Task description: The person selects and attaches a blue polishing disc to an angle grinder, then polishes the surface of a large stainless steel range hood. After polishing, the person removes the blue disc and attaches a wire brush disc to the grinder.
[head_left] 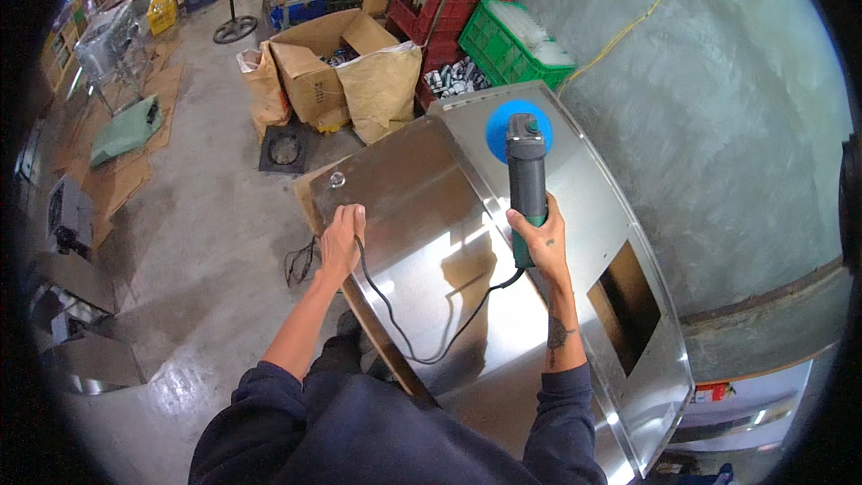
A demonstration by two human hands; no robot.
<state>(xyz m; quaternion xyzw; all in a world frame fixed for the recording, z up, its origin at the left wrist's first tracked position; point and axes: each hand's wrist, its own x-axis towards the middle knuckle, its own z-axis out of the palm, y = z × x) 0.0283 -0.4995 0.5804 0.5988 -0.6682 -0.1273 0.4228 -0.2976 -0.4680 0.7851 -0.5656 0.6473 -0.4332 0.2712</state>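
Observation:
My right hand (544, 238) is wrapped round the dark green and black body of an angle grinder (527, 175). A round blue disc (496, 135) on its head lies over the far part of a large shiny sheet-metal panel (413, 216); whether it touches the metal I cannot tell. From the grinder's rear, a black power cord (431, 361) loops across the panel up to my left hand (342, 238). The left fingers are curled closed on the cord at the panel's left edge. A small clear round piece (338, 180) sits on the metal just beyond that hand.
Past the panel's far end stand a cardboard box (310, 72), sacks (382, 90), stacked red crates (440, 0) and a green crate (516, 40). A concrete wall (700, 126) runs along the right. The panel has a rectangular cut-out (626, 305). A black square frame (284, 149) lies on the floor.

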